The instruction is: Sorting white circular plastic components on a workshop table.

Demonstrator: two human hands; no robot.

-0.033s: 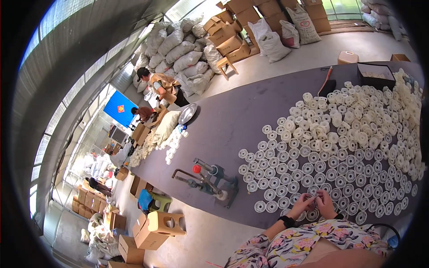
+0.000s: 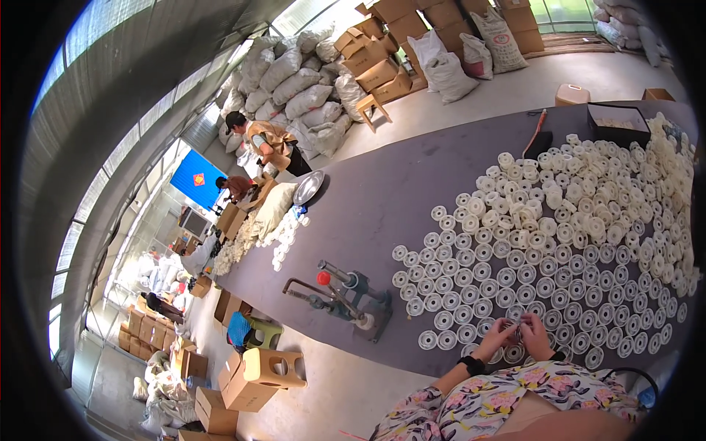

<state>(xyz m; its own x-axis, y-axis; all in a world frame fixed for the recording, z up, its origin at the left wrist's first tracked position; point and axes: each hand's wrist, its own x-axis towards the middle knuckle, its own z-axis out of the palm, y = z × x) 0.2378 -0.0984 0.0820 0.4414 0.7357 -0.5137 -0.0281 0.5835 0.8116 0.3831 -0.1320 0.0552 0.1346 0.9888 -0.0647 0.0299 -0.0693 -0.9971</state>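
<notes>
A long table (image 2: 397, 191) runs from the person's lap away toward the upper left. Round spools (image 2: 559, 242) lie flat in rows across its near and right part, piled more thickly toward the right edge. A hand press (image 2: 353, 298) stands at the table's near edge, left of the spools. The left hand (image 2: 498, 338) and right hand (image 2: 535, 336) meet over the nearest spools. A box (image 2: 618, 123) sits at the far right end. Behind the table, sacks (image 2: 301, 95) and cartons (image 2: 382, 51) are stacked. Below the table's left edge, cardboard boxes (image 2: 243, 382) stand on the floor.
</notes>
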